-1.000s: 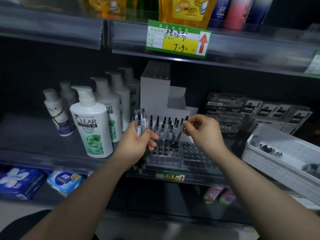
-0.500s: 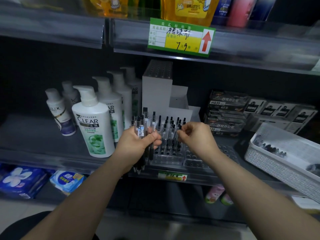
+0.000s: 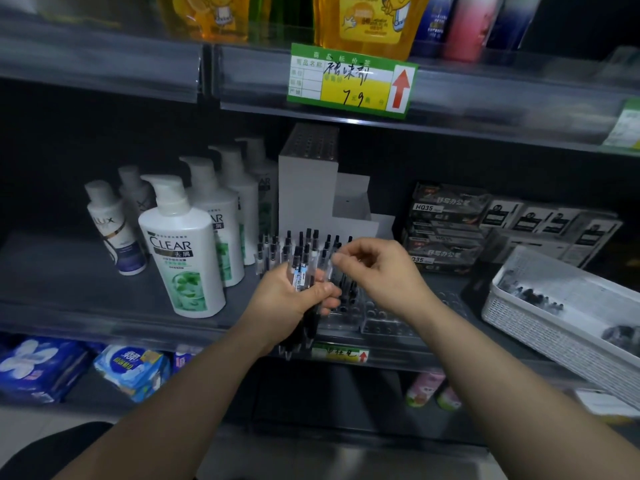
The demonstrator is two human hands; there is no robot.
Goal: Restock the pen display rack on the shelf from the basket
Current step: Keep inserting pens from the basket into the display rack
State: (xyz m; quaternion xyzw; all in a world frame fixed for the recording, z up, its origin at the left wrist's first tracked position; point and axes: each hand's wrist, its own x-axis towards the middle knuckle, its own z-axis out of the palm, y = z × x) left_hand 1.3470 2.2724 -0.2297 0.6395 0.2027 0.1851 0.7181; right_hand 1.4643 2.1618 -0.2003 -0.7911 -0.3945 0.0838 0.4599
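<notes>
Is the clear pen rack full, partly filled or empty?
Partly filled. Pens stand in the pen rack's left and back holes, while its front right holes are bare.

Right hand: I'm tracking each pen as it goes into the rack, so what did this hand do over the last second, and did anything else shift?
The right hand drew left, from over the pen rack to the bundle of pens in the left hand, fingertips pinching near the pen tops. The left hand kept its grip on the bundle. Rack, basket and shampoo bottles stayed put.
</notes>
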